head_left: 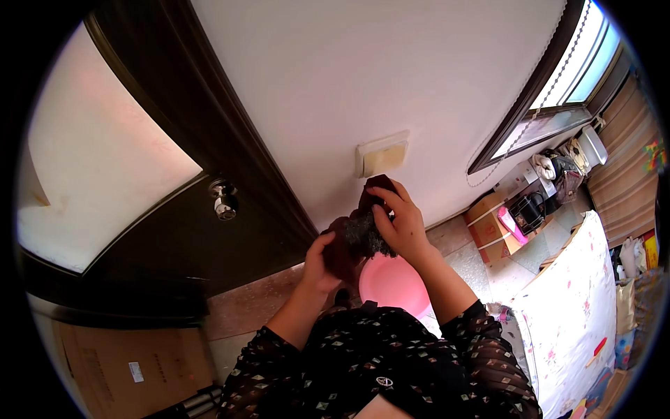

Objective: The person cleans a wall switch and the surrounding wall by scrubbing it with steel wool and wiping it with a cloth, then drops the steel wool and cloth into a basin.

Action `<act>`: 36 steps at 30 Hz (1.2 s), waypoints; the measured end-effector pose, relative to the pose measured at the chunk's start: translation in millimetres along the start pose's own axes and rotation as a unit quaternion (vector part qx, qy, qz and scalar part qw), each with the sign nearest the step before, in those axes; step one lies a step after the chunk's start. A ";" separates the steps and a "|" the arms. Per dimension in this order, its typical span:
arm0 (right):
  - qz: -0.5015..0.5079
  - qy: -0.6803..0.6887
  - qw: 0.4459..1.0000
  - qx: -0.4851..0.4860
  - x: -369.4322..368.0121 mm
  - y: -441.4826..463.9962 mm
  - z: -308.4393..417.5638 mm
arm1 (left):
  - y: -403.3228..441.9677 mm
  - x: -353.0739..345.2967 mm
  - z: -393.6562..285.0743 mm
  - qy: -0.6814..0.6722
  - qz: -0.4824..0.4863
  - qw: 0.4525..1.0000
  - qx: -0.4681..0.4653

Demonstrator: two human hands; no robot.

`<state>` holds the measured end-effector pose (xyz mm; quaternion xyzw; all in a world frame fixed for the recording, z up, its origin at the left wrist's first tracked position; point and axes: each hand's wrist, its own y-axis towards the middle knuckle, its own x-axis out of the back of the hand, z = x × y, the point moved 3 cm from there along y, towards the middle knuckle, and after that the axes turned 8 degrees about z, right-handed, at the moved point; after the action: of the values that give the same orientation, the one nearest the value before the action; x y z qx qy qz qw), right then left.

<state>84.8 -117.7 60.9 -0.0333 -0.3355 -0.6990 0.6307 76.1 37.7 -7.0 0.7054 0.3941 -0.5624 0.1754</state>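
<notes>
Both hands hold up a dark maroon cloth (342, 255) in front of my body. My left hand (319, 269) is closed on its lower left part, thumb on the near side. The upper right end is pinched by my right hand (406, 227), its fingers bent over the fabric. A greyish, speckled, fuzzy patch shows in the middle of the cloth; what it is made of I cannot tell. Just beyond the cloth's top, a cream wall switch (384, 158) sits in a pale frame. Below my hands a pink basin (394, 283) stands on the floor, partly covered by my arm.
On the left is a dark door (160, 241) with a round metal knob (224, 199). A flat cardboard box (132, 366) lies lower left. To the right are a bed with a flowered sheet (569, 307), a carton (488, 227) with bags near it, and a window with a hanging bead chain (520, 140).
</notes>
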 end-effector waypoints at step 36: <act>0.050 -0.155 0.987 -0.001 -29.0 5.3 28.4 | -0.3 15.7 -15.8 -0.035 0.109 0.993 0.003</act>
<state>84.8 -78.1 71.5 -0.1587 -0.4268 -0.6532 0.6050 87.1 54.4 -16.8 0.7246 0.3074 -0.5652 0.2471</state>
